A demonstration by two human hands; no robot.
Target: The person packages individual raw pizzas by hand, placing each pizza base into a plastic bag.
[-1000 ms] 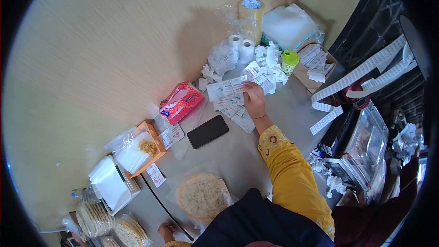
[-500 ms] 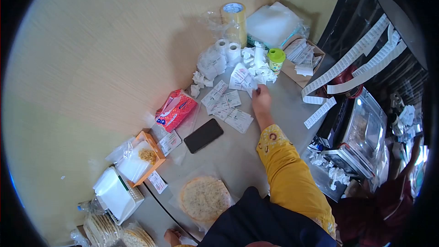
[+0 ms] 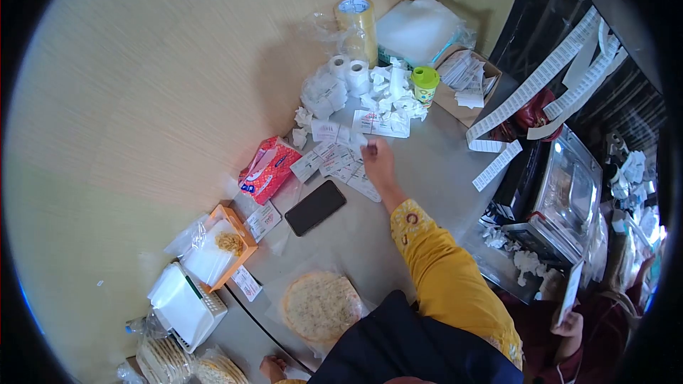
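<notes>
My right hand (image 3: pixel 378 167), in a yellow sleeve, pinches a white paper slip (image 3: pixel 333 132) above several printed slips (image 3: pixel 343 163) on the grey table. A black phone (image 3: pixel 316 208) lies just below those slips. Another printed bundle (image 3: pixel 381 124) rests behind the hand. Near the bottom edge, only part of my left hand (image 3: pixel 273 368) shows beside a bagged flatbread (image 3: pixel 321 306); its fingers are mostly hidden.
Red tissue pack (image 3: pixel 269 169), orange box (image 3: pixel 245 235) and white basket (image 3: pixel 203 318) stand left. Tape rolls (image 3: pixel 363 35), green-lidded cup (image 3: pixel 425 85) and slip box (image 3: pixel 466 89) stand behind. Long label strips (image 3: pixel 533 92) hang right. Another person's hand (image 3: pixel 569 327) holds a flat object at lower right.
My right hand has moved left with a paper slip, over the printed slips. The other person's hand with the flat object has come into view at lower right.
</notes>
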